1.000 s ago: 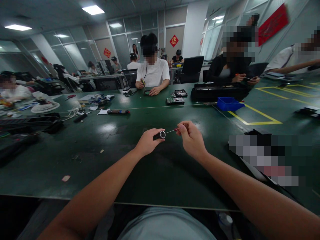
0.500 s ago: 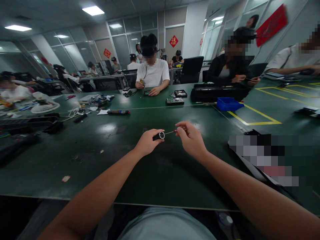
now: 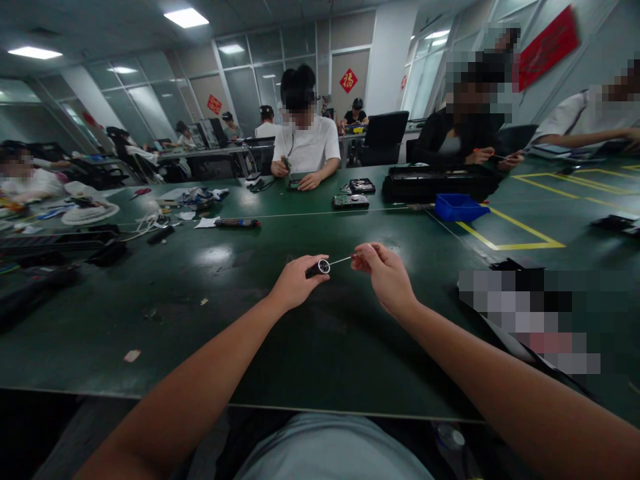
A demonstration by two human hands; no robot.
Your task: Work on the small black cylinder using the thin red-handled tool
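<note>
My left hand [image 3: 295,281] is closed round a short black cylinder [image 3: 317,268] with a pale ring at its end, which faces right. What kind of thing this is I cannot make out. A screwdriver [image 3: 342,259] with a thin metal shaft and a reddish handle is pinched in the fingers of my right hand [image 3: 385,272]. Its shaft points left, and the tip meets the ringed end of the cylinder. Most of the handle is hidden by my fingers. Both hands are raised a little over the green table [image 3: 320,360].
Across the table a person in a white shirt [image 3: 310,147] works on a small device. Circuit-board devices [image 3: 351,201], a long black housing [image 3: 435,183] and a blue bin [image 3: 460,207] lie beyond my hands. A dark tool [image 3: 237,223] is at left, a blurred-out item [image 3: 520,320] at right.
My right hand has turned on the screwdriver, its fingers curling further over the handle. The left hand and the black cylinder stay almost still.
</note>
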